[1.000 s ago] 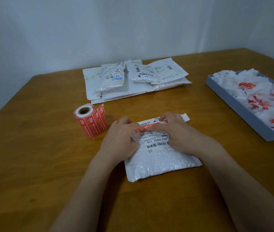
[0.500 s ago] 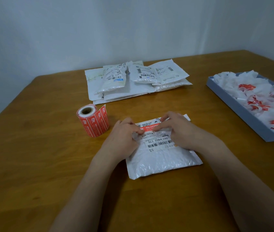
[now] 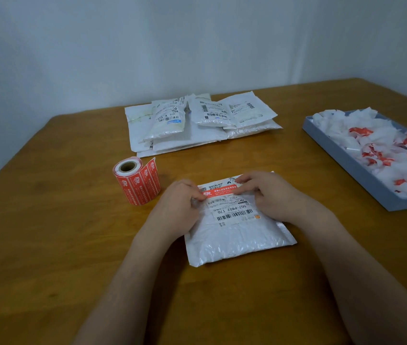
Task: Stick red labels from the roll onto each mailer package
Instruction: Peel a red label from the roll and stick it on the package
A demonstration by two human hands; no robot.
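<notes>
A white bubble mailer (image 3: 237,235) lies flat on the wooden table (image 3: 48,245) in front of me. A red label (image 3: 220,190) lies across its top, above the barcode sticker. My left hand (image 3: 180,207) presses fingertips on the label's left end. My right hand (image 3: 269,195) presses fingertips on its right end. The red label roll (image 3: 136,184) stands on end to the left of the mailer, with a loose tail sticking out.
A pile of several white mailers (image 3: 197,120) lies at the back of the table near the wall. A grey-blue tray (image 3: 361,170) at the right holds crumpled white backing strips with red scraps.
The red label has gone from mostly hidden under my fingers to lying flat and visible on the mailer. My hands have spread apart along it. The white backing strip is no longer visible.
</notes>
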